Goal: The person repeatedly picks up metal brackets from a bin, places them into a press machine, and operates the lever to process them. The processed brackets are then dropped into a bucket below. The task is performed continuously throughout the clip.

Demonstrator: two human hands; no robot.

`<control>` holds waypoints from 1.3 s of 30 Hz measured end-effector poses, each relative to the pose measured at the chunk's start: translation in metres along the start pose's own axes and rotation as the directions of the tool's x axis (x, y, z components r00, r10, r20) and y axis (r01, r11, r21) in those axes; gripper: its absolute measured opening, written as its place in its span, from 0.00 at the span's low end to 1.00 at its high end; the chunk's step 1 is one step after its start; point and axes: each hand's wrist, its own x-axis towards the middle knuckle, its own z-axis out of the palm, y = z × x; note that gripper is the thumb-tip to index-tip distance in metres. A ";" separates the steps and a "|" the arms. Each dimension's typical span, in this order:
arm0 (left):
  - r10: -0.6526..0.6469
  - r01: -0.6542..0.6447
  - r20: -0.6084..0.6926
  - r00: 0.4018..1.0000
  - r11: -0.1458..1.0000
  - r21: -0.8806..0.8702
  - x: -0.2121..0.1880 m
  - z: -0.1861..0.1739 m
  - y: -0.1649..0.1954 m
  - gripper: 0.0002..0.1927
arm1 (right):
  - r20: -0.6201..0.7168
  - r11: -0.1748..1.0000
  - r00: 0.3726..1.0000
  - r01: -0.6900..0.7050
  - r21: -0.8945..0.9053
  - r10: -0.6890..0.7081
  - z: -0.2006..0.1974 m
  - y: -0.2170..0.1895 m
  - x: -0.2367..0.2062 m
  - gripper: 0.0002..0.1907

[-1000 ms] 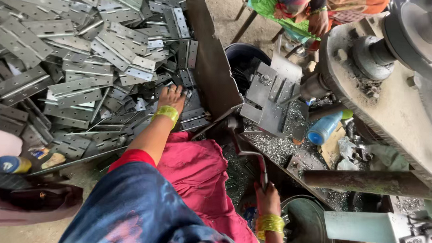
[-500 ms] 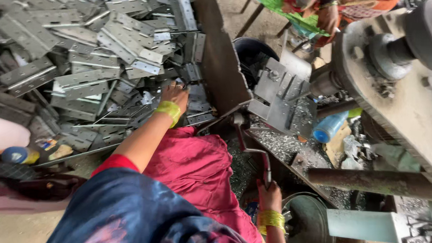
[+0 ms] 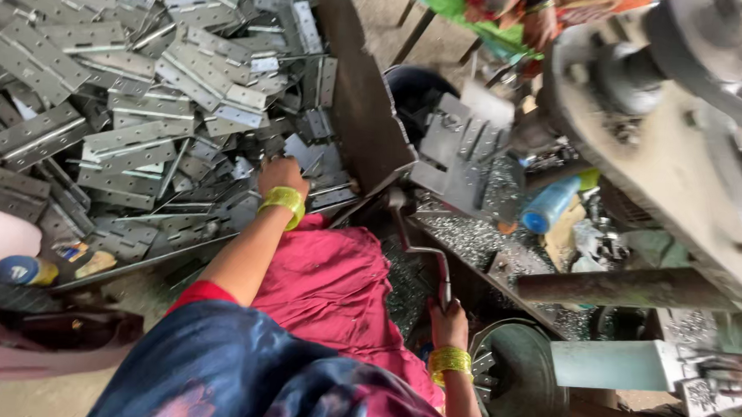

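Note:
My left hand [image 3: 280, 178], with a yellow bangle at the wrist, reaches down into a big heap of grey metal hinges [image 3: 134, 98] held in a metal bin. Its fingers rest on hinges at the near right edge of the heap and are hidden from view. My right hand [image 3: 448, 322], also wearing a yellow bangle, is closed around the lower end of a bent metal lever [image 3: 423, 251] beside my pink-clothed lap. The lever runs up toward a stack of flat metal plates [image 3: 461, 146].
A large grey machine with a wheel [image 3: 683, 122] fills the right side. A blue bottle [image 3: 549, 205] lies among metal shavings. A dark bucket [image 3: 411, 89] stands behind the bin wall. Another person in green and orange [image 3: 521, 15] sits at the top. Someone's hand [image 3: 735, 374] shows at far right.
The view has tilted slightly. My left hand stays at the edge of the hinge heap and my right hand stays on the lever.

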 end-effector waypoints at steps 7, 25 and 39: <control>0.482 -0.401 0.487 0.728 0.876 -0.267 -0.001 -0.069 0.097 0.25 | -0.028 0.997 0.999 -0.021 -0.077 0.019 -0.045 -0.045 -0.009 0.31; 0.684 -0.736 0.276 0.675 0.649 0.191 -0.093 -0.007 0.288 0.13 | 0.107 0.989 0.994 0.046 -0.140 -0.031 -0.103 -0.106 -0.008 0.30; 0.645 -0.735 0.356 0.675 0.547 0.402 -0.092 -0.045 0.290 0.17 | -0.024 1.000 1.000 0.019 0.010 -0.018 -0.018 -0.035 -0.016 0.26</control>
